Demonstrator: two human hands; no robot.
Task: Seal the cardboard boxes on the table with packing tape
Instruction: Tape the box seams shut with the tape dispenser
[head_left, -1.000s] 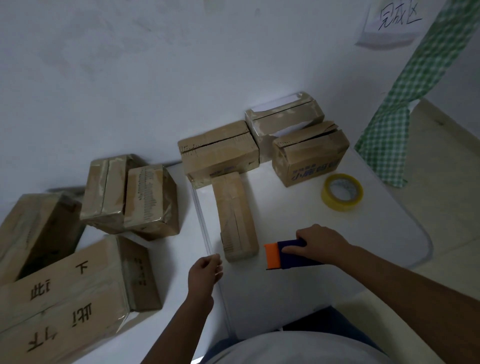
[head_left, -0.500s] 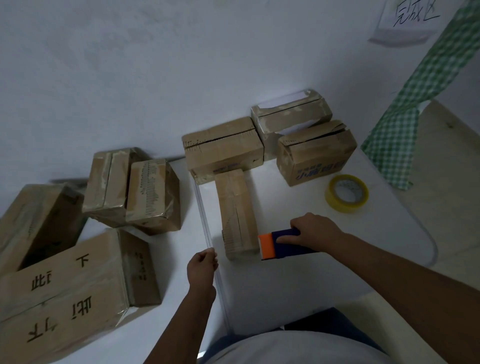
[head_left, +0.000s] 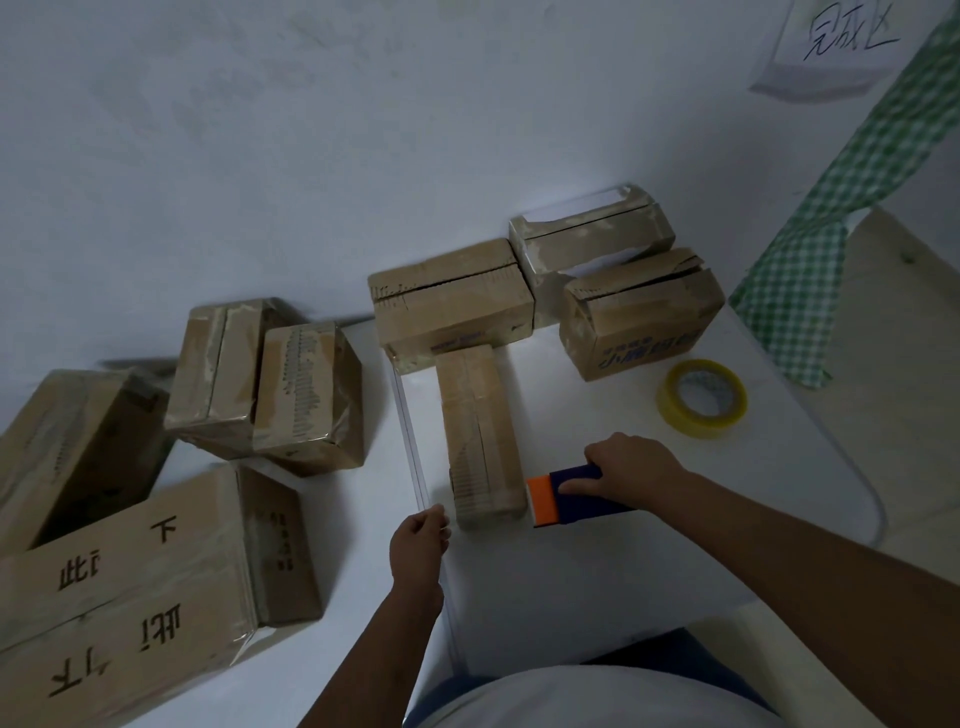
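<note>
White table (head_left: 597, 571), right hand (head_left: 631, 470) gripping scraper (head_left: 566, 499) beside narrow box (head_left: 480, 431), left hand (head_left: 418, 545) fingers curled

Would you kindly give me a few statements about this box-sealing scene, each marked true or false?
1. The right hand grips a blue-handled tool with an orange blade. True.
2. The yellow roll of packing tape sits on top of a cardboard box. False: it lies flat on the white table.
3. The orange blade is beside the near end of the long narrow cardboard box. True.
4. The left hand holds the tape roll. False: it is at the table's left edge, holding no roll.
</note>
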